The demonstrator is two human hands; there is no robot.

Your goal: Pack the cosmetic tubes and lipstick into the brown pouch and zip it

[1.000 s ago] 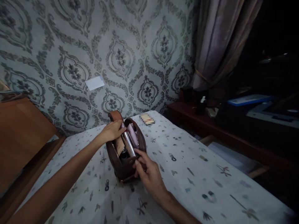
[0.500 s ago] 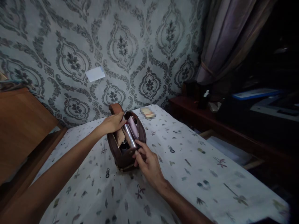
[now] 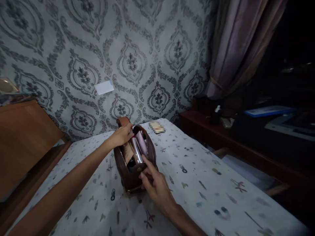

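A dark brown handbag (image 3: 126, 178) with a lighter brown strap (image 3: 122, 121) stands unzipped on the bed. Inside lie a shiny silver tube (image 3: 137, 150), a pale pink item (image 3: 142, 141) and a tan paper piece (image 3: 128, 153). My left hand (image 3: 122, 135) is closed at the bag's far left rim, its fingertips by the tube's upper end. At the near right side, my right hand (image 3: 154, 180) grips the rim, with the index finger reaching to the tube's lower end and the thumb against the leather. The remaining right fingers are partly hidden.
The bed has a white patterned sheet (image 3: 194, 186). Beyond the bag lies a small pixelated item (image 3: 157, 127). A wooden headboard-like panel (image 3: 27, 141) rises at left, and a dark red ledge (image 3: 197, 126) runs along the right, above an open drawer (image 3: 248, 168).
The view has tilted slightly upward, so everything sits lower. The silver tube lies a little deeper in the bag, and my right index finger has stretched out onto its end.
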